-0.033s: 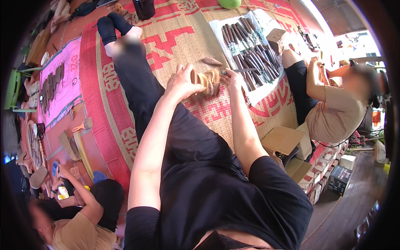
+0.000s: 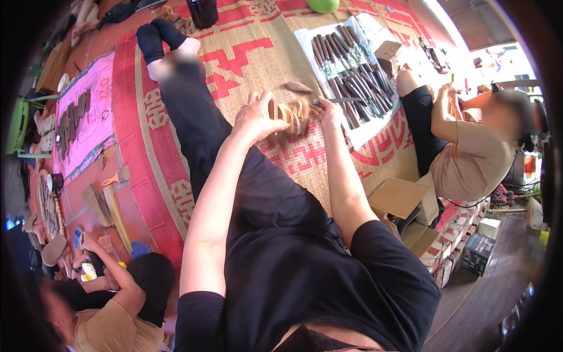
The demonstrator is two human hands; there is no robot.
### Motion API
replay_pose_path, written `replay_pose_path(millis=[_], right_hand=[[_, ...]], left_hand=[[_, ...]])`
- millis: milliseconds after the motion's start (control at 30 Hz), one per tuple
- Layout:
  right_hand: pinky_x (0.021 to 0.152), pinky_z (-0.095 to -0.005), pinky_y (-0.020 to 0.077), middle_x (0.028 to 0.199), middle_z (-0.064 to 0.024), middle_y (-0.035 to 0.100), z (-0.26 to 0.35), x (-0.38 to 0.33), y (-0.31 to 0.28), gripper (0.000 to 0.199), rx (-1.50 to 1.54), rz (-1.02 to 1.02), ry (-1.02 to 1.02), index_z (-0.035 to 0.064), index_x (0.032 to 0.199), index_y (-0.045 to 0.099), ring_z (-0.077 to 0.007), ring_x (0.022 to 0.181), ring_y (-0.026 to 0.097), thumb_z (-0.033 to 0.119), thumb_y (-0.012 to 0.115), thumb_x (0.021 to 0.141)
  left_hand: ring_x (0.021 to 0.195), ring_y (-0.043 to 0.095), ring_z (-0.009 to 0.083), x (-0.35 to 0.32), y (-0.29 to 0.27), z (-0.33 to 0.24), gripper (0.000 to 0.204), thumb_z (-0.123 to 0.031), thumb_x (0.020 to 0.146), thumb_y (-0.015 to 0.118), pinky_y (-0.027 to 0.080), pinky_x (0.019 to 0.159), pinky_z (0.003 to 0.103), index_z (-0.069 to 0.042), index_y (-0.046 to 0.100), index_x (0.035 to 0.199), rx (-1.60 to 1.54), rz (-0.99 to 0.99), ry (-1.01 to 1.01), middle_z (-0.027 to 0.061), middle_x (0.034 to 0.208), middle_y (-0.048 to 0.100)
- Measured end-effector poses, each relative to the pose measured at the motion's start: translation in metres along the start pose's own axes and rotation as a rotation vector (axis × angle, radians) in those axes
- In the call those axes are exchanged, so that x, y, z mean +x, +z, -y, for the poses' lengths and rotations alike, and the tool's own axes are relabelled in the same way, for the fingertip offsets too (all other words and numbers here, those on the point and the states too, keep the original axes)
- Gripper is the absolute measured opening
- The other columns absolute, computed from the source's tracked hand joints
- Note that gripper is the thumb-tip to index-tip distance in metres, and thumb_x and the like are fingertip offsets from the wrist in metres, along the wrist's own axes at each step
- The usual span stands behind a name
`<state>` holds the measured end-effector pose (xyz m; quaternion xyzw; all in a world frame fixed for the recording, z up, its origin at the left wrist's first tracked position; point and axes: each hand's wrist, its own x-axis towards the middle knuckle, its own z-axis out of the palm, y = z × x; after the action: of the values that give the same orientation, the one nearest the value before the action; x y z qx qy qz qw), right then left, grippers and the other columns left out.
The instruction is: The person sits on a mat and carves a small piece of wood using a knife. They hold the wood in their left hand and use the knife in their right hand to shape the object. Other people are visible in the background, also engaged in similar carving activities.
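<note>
Left hand (image 2: 255, 120) gripping pale carved wood piece (image 2: 290, 112), right hand (image 2: 329, 111) pinching thin metal chisel (image 2: 340, 100)

Left hand (image 2: 256, 120): centre of the frame, fingers spread over a pale wooden carving (image 2: 291, 112) – steadying it from the left.
Right hand (image 2: 330, 111): just right of the carving, closed round a slim metal-bladed chisel (image 2: 343, 100).
Woven mat (image 2: 246, 64): red and straw-coloured, filling the upper middle under the outstretched black-trousered leg.
Row of chisels (image 2: 352, 76): dark-handled, laid on a white cloth (image 2: 375, 126) at upper right.
Second tool set (image 2: 73, 120): on a pink cloth, upper left.
Other people: one seated at right in a tan shirt – another at lower left.
Cardboard box (image 2: 399, 196): right of centre, beside the mat.
</note>
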<state>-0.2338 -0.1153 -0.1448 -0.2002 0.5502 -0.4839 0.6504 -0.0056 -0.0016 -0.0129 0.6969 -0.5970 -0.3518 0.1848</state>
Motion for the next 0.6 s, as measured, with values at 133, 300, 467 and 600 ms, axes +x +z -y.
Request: replay_pose_path(millis=[133,300,467,600], right_hand=[[0.063,-0.0349,0.0558,0.086,-0.0139,0.068,0.001,-0.011,0.01,0.015,0.016,0.102,-0.048,0.0001,0.095,0.06,-0.0232,0.071,0.067,0.005,0.068,0.083],[0.054,-0.0274,0.0509,0.076,-0.0059,0.065,-0.004,-0.009,0.011,0.018,-0.134,0.12,-0.054,0.0062,0.088,0.058,-0.0147,0.061,0.062,0.01,0.073,0.079],[0.053,-0.0308,0.053,0.075,-0.0082,0.065,-0.014,0.011,0.006,0.016,-0.016,0.111,0.054,0.0039,0.088,0.058,-0.0201,0.062,0.064,0.01,0.071,0.081],[0.061,-0.0368,0.0584,0.081,-0.0136,0.065,-0.015,0.033,-0.028,0.023,0.199,-0.101,0.095,-0.0025,0.099,0.054,-0.0312,0.071,0.068,0.009,0.067,0.084]], left_hand=[[0.102,0.059,0.0392,0.003,0.005,0.006,0.073,-0.042,0.062,0.079,0.049,0.087,0.046,-0.012,0.046,0.12,-0.001,-0.062,0.026,0.0183,0.115,0.048],[0.103,0.058,0.0389,0.003,0.004,0.002,0.073,-0.042,0.062,0.079,0.048,0.088,0.046,-0.012,0.046,0.121,-0.007,-0.042,0.011,0.0179,0.115,0.048],[0.104,0.058,0.0384,0.003,0.002,0.001,0.074,-0.041,0.062,0.078,0.048,0.089,0.045,-0.012,0.046,0.122,-0.005,-0.064,-0.01,0.0175,0.116,0.048],[0.105,0.058,0.0378,0.005,0.005,-0.001,0.076,-0.042,0.063,0.078,0.048,0.089,0.045,-0.012,0.045,0.124,-0.017,-0.006,0.011,0.0177,0.118,0.048]])
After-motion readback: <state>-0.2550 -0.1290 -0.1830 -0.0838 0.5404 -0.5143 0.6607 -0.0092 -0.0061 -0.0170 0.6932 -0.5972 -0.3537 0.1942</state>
